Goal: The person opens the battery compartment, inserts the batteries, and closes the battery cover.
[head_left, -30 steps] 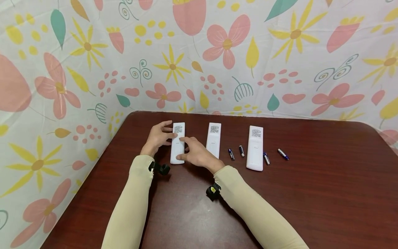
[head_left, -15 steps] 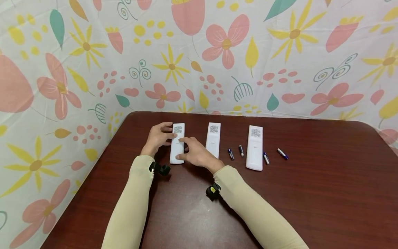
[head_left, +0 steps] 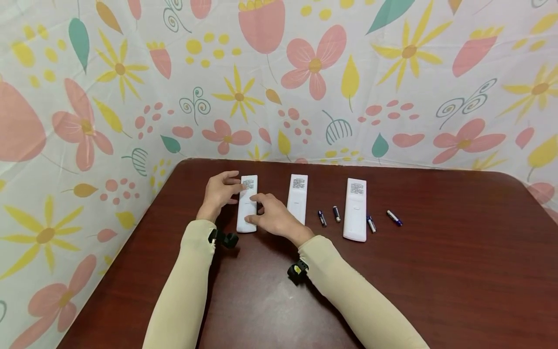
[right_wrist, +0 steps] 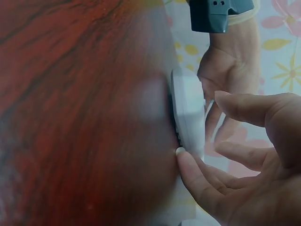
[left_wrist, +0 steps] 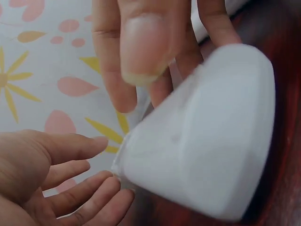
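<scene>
A white remote control point(head_left: 245, 207) lies back side up on the table, a printed code near its far end. My left hand point(head_left: 218, 194) is at its left edge, thumb over the remote by the code. From the right, my right hand point(head_left: 276, 215) reaches over the remote, index finger and thumb above its face. In the right wrist view, a right fingertip point(right_wrist: 182, 155) meets the remote's side edge, while the thumb stands off its face. The left wrist view has left fingertips point(left_wrist: 110, 176) right at the remote's far end.
A second white remote point(head_left: 298, 198), partly behind my right hand, and a third point(head_left: 355, 211) lie to the right. Several small batteries point(head_left: 336, 214) are spread around the third, one point(head_left: 394, 217) farthest right. A flowered cloth point(head_left: 314, 111) hangs behind the brown table point(head_left: 436, 281).
The head view has shifted slightly, so everything on the table sits a little lower and farther left. Both hands keep their place at the remote.
</scene>
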A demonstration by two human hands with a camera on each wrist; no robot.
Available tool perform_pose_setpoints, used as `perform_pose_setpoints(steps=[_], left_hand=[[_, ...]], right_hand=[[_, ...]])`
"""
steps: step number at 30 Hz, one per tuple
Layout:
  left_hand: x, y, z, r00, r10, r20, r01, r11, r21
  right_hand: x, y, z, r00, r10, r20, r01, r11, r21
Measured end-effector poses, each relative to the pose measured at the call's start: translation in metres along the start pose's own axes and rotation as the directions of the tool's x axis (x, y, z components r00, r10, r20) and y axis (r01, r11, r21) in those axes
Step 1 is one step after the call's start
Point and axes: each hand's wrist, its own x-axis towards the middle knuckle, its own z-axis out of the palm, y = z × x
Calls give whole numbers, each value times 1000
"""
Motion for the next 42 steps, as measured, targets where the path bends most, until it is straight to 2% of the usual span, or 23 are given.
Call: perform_pose_setpoints(steps=[8,18,27,37,42], left_hand=[[-6,17,8,996,72,-47,-74,997,-37],[-9,31,23,995,95,-28,-96,995,-28],[-9,42,43,990,139,10,-139,990,11],[-10,52,66,991,118,56,-118,993,-8],[-11,56,75,992,105,72,-105,994,4]], right_hand=[[-5,1,-7,998,-27,-52,28,999,20],[-13,0,-19,994,19,-108,-19,1000,5],[-22,3,-34,985,52,-164,-51,999,12],[-39,8,-53,978,106,-179,-91,992,91],[-45,11,-60,972,140,-191,-123,988,98]])
